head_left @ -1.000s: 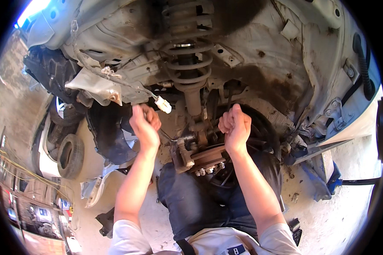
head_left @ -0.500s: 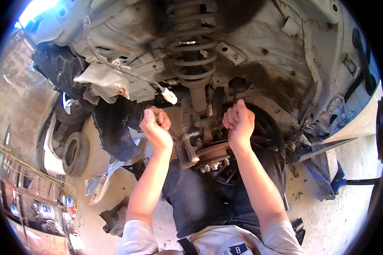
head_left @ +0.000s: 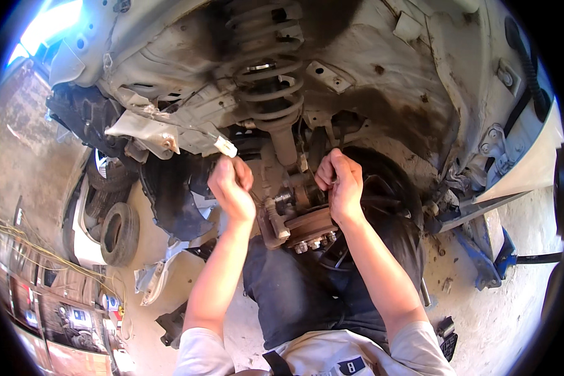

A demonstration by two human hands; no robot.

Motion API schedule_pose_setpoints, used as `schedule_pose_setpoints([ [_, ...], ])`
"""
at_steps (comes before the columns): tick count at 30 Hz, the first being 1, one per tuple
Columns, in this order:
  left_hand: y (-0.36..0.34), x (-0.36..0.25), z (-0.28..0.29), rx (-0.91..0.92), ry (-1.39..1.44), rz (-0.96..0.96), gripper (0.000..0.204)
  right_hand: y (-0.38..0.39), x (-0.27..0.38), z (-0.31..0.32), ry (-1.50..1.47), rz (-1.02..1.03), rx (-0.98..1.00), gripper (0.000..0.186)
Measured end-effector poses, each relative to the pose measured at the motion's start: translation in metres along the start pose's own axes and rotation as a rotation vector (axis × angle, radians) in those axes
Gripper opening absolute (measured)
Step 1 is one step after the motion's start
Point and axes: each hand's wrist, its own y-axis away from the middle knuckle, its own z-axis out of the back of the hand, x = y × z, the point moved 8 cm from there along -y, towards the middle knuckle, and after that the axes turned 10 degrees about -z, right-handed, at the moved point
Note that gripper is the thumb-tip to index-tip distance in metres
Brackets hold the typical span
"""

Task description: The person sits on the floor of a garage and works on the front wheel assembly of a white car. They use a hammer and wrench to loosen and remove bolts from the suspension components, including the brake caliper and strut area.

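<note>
My left hand [head_left: 232, 188] is closed, its fingers curled in just below a white plug connector [head_left: 225, 147] on a hanging wire. Level with it, my right hand [head_left: 343, 188] is also closed, thumb uppermost, above the right side of a rusty brake disc [head_left: 308, 225]. Whatever either hand grips is too hidden to name. Between the hands, a suspension strut [head_left: 284, 145] with its coil spring [head_left: 271, 96] runs down to the wheel hub. Wheel studs with nuts [head_left: 315, 242] show below the disc, and a ribbed rubber boot [head_left: 272, 210] stands at its left.
The pale wheel-well panel [head_left: 357, 81] arches overhead. A dark wheel [head_left: 391, 182] lies beyond my right forearm. A blue metal stand [head_left: 482, 263] is at the right. At the left are a black plastic liner [head_left: 172, 194], a loose tyre [head_left: 120, 234] and a cluttered shelf [head_left: 69, 313].
The view has shifted slightly, and the car parts sit further left in it. My hands are a little closer together, and the left one now lies just under the plug connector. Both stay closed.
</note>
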Motion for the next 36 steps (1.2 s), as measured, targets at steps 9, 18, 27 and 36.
schedule_pose_setpoints([
  [9, -0.055, 0.008, 0.015, -0.115, -0.394, -0.188, 0.036, 0.002, 0.012, 0.004, 0.015, -0.113, 0.132, 0.026],
  [18, -0.060, -0.016, 0.001, -0.122, -0.950, -0.417, 0.031, -0.001, 0.006, 0.002, -0.082, -0.160, 0.084, 0.015],
  [27, -0.123, 0.076, 0.020, -0.068, -1.239, -0.320, 0.034, 0.003, 0.009, 0.012, -0.035, -0.176, 0.034, 0.014],
  [36, -0.129, 0.216, 0.065, 0.188, -1.306, 0.180, 0.037, 0.003, 0.008, 0.015, -0.063, -0.192, 0.013, 0.014],
])
